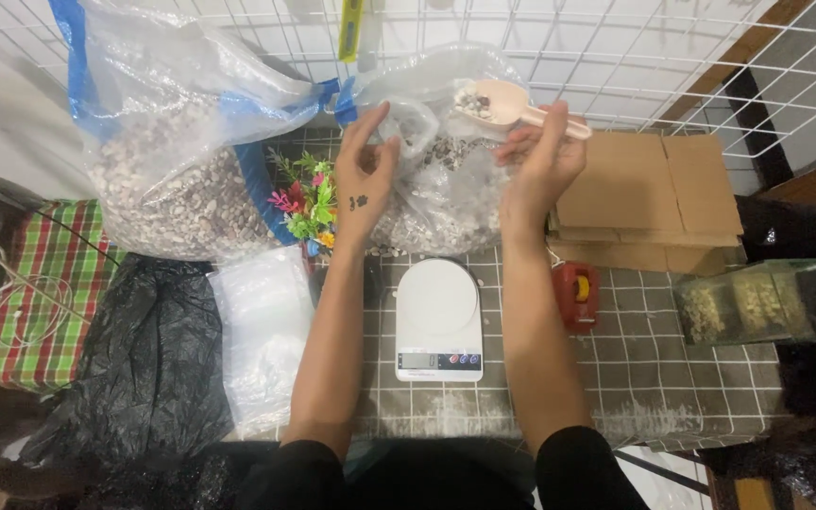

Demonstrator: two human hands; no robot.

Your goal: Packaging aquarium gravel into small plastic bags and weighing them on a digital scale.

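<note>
My right hand (542,156) grips the handle of a beige plastic scoop (501,100) holding a few mottled pebbles, raised over a small clear bag of pebbles (446,179). My left hand (365,165) pinches the rim of that small bag, holding it up with fingers closed on the plastic. Behind and to the left sits a large clear sack with blue trim (177,142), full of the same pebbles. A white kitchen scale (438,319) lies on the tiled table below my hands, nothing on its platform.
A small artificial plant (306,200) stands between the bags. A stack of clear zip bags (262,326) and a black plastic bag (144,364) lie left. Flat cardboard (654,194), a red tape dispenser (576,293) and a glass box (767,300) are right. A wire grid stands behind.
</note>
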